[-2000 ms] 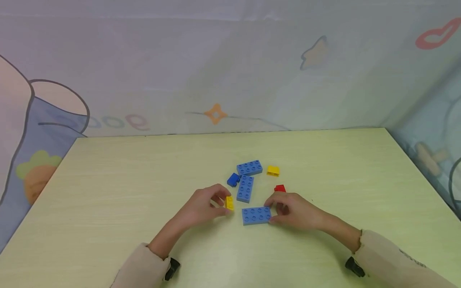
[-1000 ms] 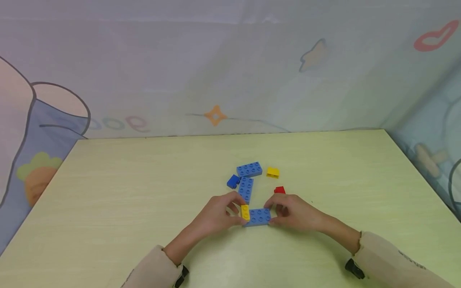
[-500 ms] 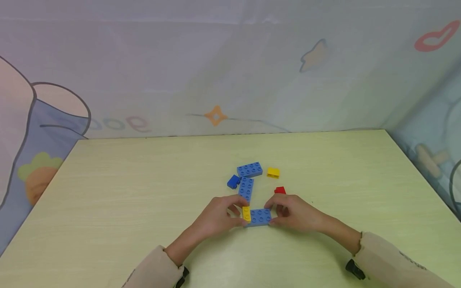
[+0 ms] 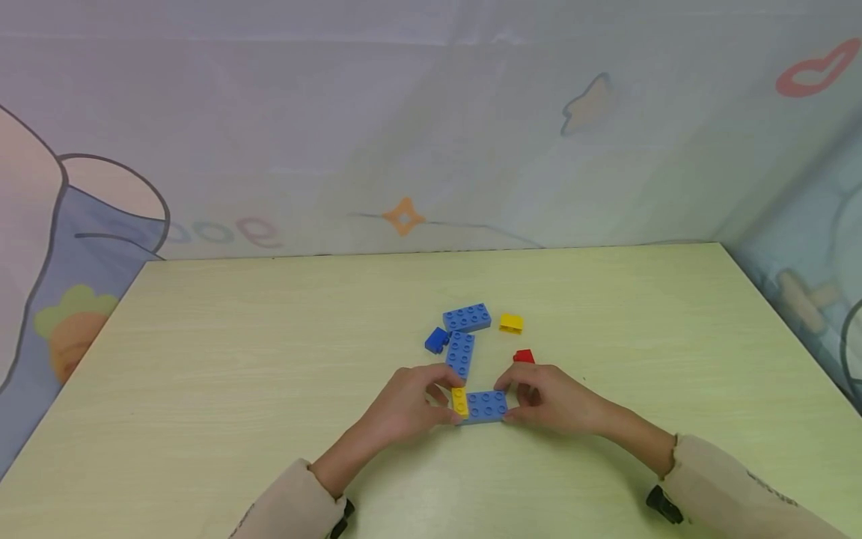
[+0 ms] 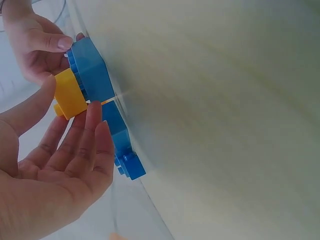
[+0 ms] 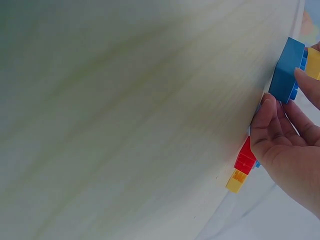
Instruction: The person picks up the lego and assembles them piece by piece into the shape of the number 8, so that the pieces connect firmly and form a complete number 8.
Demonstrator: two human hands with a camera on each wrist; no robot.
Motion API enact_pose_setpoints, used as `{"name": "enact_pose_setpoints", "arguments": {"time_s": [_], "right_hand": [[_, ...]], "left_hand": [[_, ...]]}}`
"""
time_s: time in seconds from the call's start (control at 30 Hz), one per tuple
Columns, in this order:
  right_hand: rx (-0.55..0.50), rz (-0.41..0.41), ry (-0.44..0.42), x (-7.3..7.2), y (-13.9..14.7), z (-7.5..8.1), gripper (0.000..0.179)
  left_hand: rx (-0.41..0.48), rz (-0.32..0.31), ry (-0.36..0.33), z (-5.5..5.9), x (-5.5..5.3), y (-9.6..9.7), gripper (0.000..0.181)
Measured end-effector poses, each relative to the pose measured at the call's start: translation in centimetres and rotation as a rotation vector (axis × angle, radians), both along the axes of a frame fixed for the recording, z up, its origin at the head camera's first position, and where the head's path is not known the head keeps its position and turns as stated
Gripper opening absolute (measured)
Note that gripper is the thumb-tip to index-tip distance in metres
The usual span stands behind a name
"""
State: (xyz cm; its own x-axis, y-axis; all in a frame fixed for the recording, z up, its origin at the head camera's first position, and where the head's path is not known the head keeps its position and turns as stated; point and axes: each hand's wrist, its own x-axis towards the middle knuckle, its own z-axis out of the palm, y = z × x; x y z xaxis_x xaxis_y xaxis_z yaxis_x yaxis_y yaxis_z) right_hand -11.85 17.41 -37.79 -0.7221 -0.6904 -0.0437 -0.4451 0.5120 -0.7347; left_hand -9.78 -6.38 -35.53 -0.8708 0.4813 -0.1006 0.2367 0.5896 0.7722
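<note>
A yellow two-stud brick (image 4: 460, 403) sits across the left end of a long blue brick (image 4: 488, 406) on the table. My left hand (image 4: 416, 404) pinches the yellow brick between thumb and fingers; the left wrist view shows the yellow brick (image 5: 70, 94) against the studs of the blue brick (image 5: 93, 69). Whether it is fully seated I cannot tell. The right hand (image 4: 554, 397) holds the blue brick's right end, its thumb on the near side and a finger on the far side. In the right wrist view, that blue brick (image 6: 288, 70) stands at the fingertips.
Just beyond the hands lies another long blue brick (image 4: 461, 353), with a small dark blue brick (image 4: 437, 340) beside it. Farther back are a third long blue brick (image 4: 467, 317) and a yellow brick (image 4: 511, 323). A red brick (image 4: 524, 356) is partly hidden behind the right hand.
The left hand has carried the yellow brick rightward onto the left end of the blue brick. During the last half second it shifted only slightly. My right hand has kept its hold.
</note>
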Motion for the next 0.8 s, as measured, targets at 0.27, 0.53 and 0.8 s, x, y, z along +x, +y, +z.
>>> {"name": "enact_pose_setpoints", "arguments": {"time_s": [0.27, 0.53, 0.8], "right_hand": [[-0.009, -0.001, 0.002, 0.07, 0.03, 0.01, 0.026], [-0.008, 0.001, 0.009, 0.06, -0.02, -0.01, 0.026], [-0.002, -0.007, 0.0, 0.1, -0.07, 0.05, 0.026]], "left_hand": [[-0.014, 0.022, -0.022, 0.21, -0.09, 0.26, 0.031], [-0.021, 0.043, -0.046, 0.38, -0.17, 0.52, 0.031], [-0.032, 0.057, -0.049, 0.42, -0.11, 0.67, 0.03]]}}
